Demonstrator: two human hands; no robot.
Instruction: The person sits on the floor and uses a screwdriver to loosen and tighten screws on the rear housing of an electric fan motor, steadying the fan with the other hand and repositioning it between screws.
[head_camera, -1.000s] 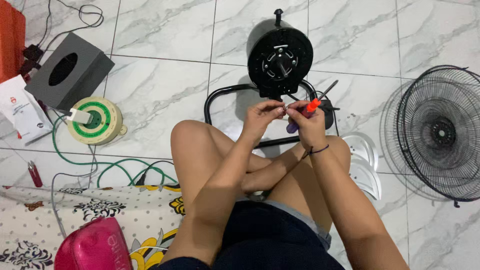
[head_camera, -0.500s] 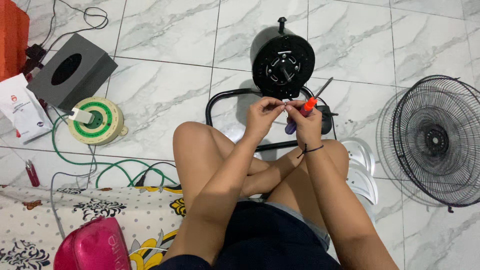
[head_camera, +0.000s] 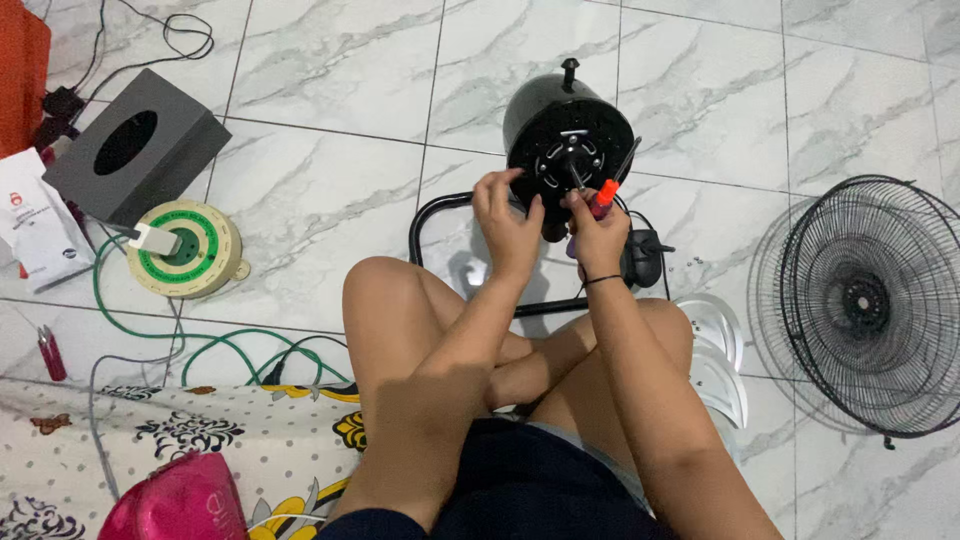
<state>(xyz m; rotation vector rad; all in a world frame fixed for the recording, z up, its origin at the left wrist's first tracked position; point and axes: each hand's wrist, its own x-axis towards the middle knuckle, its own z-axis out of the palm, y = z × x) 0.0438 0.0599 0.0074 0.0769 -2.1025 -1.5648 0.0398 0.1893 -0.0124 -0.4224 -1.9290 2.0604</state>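
I sit cross-legged on a marble tile floor facing a black fan motor housing (head_camera: 566, 140) on a black tubular stand (head_camera: 430, 225). My left hand (head_camera: 506, 225) reaches up to the lower left of the motor's front face, fingers curled against it. My right hand (head_camera: 597, 232) grips a screwdriver (head_camera: 606, 193) with an orange-red handle, its shaft pointing up beside the motor's centre spindle. A dark band circles my right wrist.
A black wire fan grille (head_camera: 872, 305) lies at the right, clear fan blades (head_camera: 715, 350) beside my right knee. At the left sit a dark grey box with an oval hole (head_camera: 135, 145), a green-and-cream cable reel (head_camera: 187, 248) with green cord, and a pink bag (head_camera: 180, 500) on patterned cloth.
Both hands rose from in front of my knees up to the motor's front face. The view shifted, so the motor and grille sit lower in the frame.
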